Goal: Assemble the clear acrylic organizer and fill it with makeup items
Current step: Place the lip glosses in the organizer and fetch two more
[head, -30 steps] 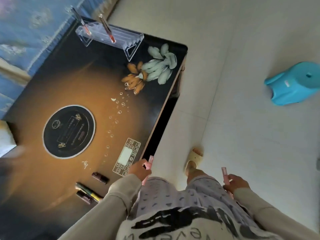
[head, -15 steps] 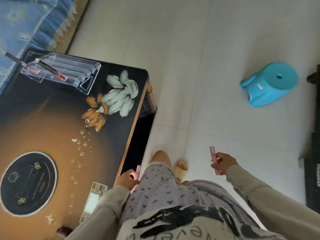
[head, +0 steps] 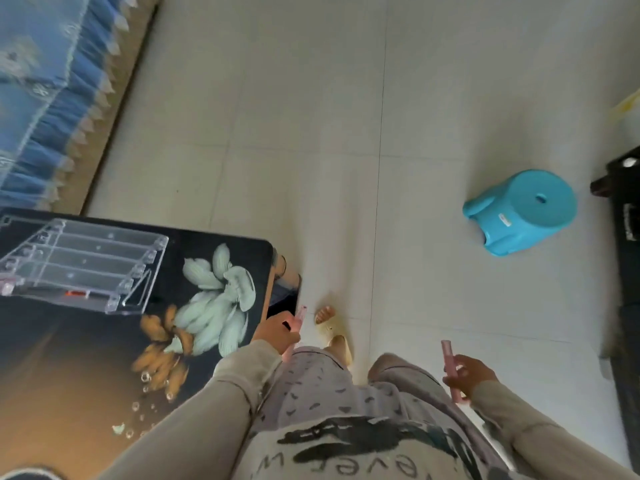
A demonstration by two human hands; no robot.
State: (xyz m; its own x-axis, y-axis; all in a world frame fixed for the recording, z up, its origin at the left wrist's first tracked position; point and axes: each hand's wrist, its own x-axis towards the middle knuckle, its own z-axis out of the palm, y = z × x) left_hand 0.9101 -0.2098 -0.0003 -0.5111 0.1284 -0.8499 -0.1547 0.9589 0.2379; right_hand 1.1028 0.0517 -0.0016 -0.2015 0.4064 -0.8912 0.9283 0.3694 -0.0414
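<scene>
The clear acrylic organizer (head: 83, 268) stands on the dark painted table (head: 69, 368) at the left, its stepped slots tilted, with a red item low in its front slot. My left hand (head: 277, 332) grips a pink makeup tube (head: 298, 318) just past the table's right edge. My right hand (head: 472, 374) holds a second pink tube (head: 450, 367) upright over the floor, far from the organizer.
A turquoise plastic stool (head: 523, 211) sits on the tiled floor (head: 311, 133) at the right. Dark furniture (head: 623, 237) lines the right edge. A blue fringed cover (head: 41, 91) hangs at the upper left. My slippered foot (head: 334, 332) is beside the table corner.
The view has swung right and forward along the table; the organizer now sits nearer and left. The makeup items on the table's near end have left the view. Both hands keep their tubes.
</scene>
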